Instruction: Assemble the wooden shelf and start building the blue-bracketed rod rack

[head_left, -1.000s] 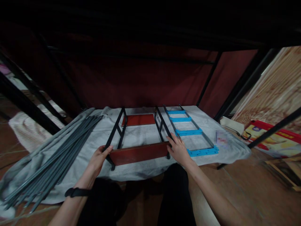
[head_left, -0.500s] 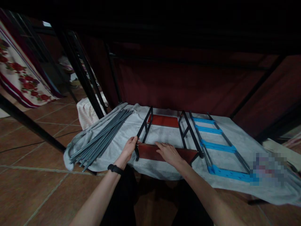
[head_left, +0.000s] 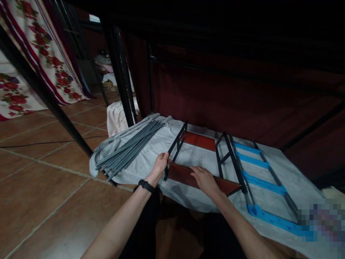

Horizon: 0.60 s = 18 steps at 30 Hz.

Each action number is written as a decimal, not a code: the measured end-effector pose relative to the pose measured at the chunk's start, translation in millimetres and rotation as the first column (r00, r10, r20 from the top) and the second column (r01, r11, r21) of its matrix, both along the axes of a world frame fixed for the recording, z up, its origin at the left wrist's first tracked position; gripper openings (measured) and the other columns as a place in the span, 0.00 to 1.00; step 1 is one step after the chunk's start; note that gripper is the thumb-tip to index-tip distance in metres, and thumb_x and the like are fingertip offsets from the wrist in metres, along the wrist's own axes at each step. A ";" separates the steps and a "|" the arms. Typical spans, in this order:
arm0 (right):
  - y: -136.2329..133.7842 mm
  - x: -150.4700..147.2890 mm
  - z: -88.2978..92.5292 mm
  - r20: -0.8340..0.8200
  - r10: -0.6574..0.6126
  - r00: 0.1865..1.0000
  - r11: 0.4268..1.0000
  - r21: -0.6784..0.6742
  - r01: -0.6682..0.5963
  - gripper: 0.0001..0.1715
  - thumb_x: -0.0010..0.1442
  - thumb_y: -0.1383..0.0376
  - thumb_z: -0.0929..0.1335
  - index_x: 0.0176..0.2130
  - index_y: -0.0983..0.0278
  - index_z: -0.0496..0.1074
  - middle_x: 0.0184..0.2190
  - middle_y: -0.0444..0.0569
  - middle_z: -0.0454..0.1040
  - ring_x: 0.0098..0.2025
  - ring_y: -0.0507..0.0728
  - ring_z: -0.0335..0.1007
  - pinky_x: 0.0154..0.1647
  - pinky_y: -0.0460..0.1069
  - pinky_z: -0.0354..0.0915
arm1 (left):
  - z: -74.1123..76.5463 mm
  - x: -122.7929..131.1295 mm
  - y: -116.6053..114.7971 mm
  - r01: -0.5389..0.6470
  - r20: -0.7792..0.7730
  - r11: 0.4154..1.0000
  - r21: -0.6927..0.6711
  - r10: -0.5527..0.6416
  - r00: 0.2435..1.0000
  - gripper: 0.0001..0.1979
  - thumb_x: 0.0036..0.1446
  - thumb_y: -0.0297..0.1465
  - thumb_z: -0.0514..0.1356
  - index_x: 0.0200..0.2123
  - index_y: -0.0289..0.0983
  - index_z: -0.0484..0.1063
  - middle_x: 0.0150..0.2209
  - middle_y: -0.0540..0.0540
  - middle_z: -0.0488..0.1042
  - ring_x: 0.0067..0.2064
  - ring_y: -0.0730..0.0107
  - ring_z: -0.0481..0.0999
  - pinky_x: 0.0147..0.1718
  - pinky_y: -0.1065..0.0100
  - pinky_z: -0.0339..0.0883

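Observation:
My left hand (head_left: 161,163), with a black band on its wrist, is closed around the near left corner of a black metal frame (head_left: 177,144). My right hand (head_left: 204,178) lies on the top edge of the frame's near reddish-brown board (head_left: 182,175), fingers stretched out. A second reddish-brown board (head_left: 199,140) spans the frame's far end. The frame rests on a grey cloth (head_left: 159,142). What the left fingertips press against is partly hidden.
A bundle of grey metal rods (head_left: 132,147) lies to the left. On the right is a frame with blue crosspieces (head_left: 262,182). Black posts (head_left: 118,75) and a dark red cloth wall (head_left: 215,97) surround the spot. A black cable (head_left: 54,144) crosses the tiled floor (head_left: 43,183).
The view has turned left, so the rods, frame and cloth appear farther right. Both hands keep their places on the frame and its near board.

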State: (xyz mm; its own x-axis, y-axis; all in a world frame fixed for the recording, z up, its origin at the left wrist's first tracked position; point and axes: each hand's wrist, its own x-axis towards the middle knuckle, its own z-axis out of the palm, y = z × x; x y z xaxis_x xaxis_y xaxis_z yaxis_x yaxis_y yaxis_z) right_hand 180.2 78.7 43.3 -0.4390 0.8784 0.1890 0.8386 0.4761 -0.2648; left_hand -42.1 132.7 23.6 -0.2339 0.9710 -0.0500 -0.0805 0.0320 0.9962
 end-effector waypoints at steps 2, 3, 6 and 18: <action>0.5 0.6 -0.3 -0.006 0.011 1.000 1.000 0.008 -0.011 0.18 0.67 0.65 0.60 0.54 0.62 0.69 0.47 0.51 0.75 0.47 0.57 0.71 0.51 0.51 0.64 | 0.6 1.4 0.2 -0.007 -0.014 1.000 -0.009 0.007 1.000 0.20 0.53 0.48 0.56 0.27 0.35 0.68 0.20 0.47 0.70 0.23 0.71 0.68 0.25 0.69 0.61; 0.6 0.9 -0.2 -0.010 0.017 1.000 1.000 0.014 -0.017 0.18 0.67 0.65 0.60 0.54 0.62 0.69 0.48 0.51 0.75 0.47 0.57 0.71 0.51 0.51 0.64 | 0.9 1.6 0.4 -0.012 -0.022 1.000 -0.011 0.012 1.000 0.20 0.53 0.48 0.56 0.27 0.35 0.68 0.20 0.47 0.70 0.23 0.71 0.68 0.25 0.69 0.61; 0.4 1.6 -0.3 -0.017 0.028 0.999 0.999 0.030 -0.028 0.18 0.67 0.66 0.60 0.53 0.62 0.69 0.47 0.51 0.75 0.47 0.57 0.71 0.50 0.51 0.64 | 1.5 0.9 1.8 -0.027 -0.055 1.000 -0.003 0.027 0.998 0.21 0.53 0.49 0.55 0.27 0.35 0.68 0.21 0.47 0.69 0.24 0.70 0.68 0.27 0.68 0.61; 2.1 4.3 -2.3 -0.018 0.024 1.000 0.999 0.031 -0.023 0.19 0.67 0.65 0.59 0.54 0.63 0.70 0.48 0.52 0.75 0.47 0.56 0.72 0.51 0.51 0.64 | -7.2 9.8 8.4 -0.112 -0.328 0.992 0.054 0.124 0.936 0.16 0.60 0.39 0.49 0.27 0.36 0.67 0.23 0.47 0.68 0.25 0.69 0.67 0.26 0.68 0.58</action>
